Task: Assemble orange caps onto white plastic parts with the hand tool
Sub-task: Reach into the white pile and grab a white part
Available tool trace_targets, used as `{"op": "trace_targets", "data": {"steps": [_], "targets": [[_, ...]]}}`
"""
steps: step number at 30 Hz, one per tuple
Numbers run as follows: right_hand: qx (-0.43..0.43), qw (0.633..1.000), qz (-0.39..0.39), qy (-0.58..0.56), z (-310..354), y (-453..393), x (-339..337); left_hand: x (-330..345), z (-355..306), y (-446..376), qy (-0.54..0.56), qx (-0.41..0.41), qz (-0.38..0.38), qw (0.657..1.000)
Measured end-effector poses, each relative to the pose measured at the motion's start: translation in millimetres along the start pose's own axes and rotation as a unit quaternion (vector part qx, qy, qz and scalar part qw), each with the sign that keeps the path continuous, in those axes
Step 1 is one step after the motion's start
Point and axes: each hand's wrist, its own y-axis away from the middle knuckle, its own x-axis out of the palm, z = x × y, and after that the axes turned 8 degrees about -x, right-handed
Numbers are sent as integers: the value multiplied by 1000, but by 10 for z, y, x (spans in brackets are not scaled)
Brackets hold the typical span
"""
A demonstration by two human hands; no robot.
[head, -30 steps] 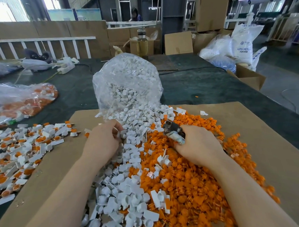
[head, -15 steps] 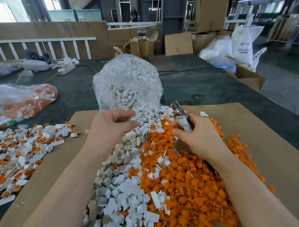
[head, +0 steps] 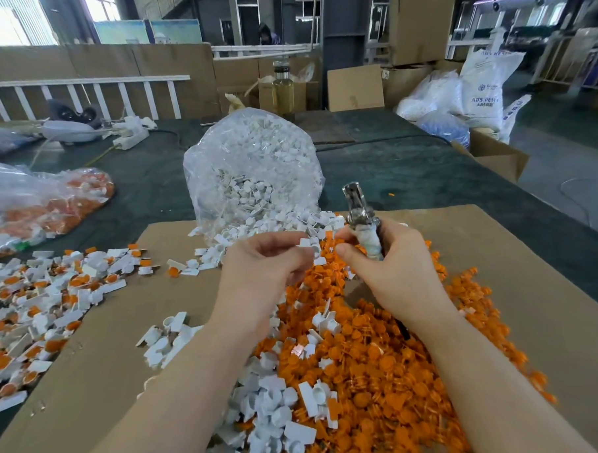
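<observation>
My left hand (head: 263,267) is lifted above the heap and pinches a small white plastic part (head: 310,245) at its fingertips. Close to its right, my right hand (head: 392,266) grips the metal hand tool (head: 358,211), whose head points up and away from me. Below both hands lies a broad pile of loose orange caps (head: 393,369) mixed with loose white parts (head: 275,412) on a cardboard sheet (head: 519,285). Whether the tool's head holds a cap cannot be made out.
A clear bag of white parts (head: 254,170) spills onto the cardboard's far edge. Assembled white-and-orange pieces (head: 44,302) lie spread at the left, with a bag of more pieces (head: 39,206) beyond. The dark table (head: 408,173) ends at the right, beside an open carton (head: 493,156).
Both hands rose out of the pile. The left hand came up pinching a white part, and the right hand lifted the tool upright and closer to the left hand.
</observation>
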Motion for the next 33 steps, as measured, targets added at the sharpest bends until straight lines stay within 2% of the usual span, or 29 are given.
{"op": "trace_targets", "data": {"steps": [4,10,22,33], "targets": [[-5,1000,-11,15,1,13,29,68,19,58,17,1,-26,1000],[-8,998,-13,57,7,26,69,129,-2,122,46,0,-24,999],[-33,994,-50,93,60,49,138,186,21,199,-98,107,-93,985],[-31,995,-17,93,69,45,133,195,44,198,-113,129,-107,979]]}}
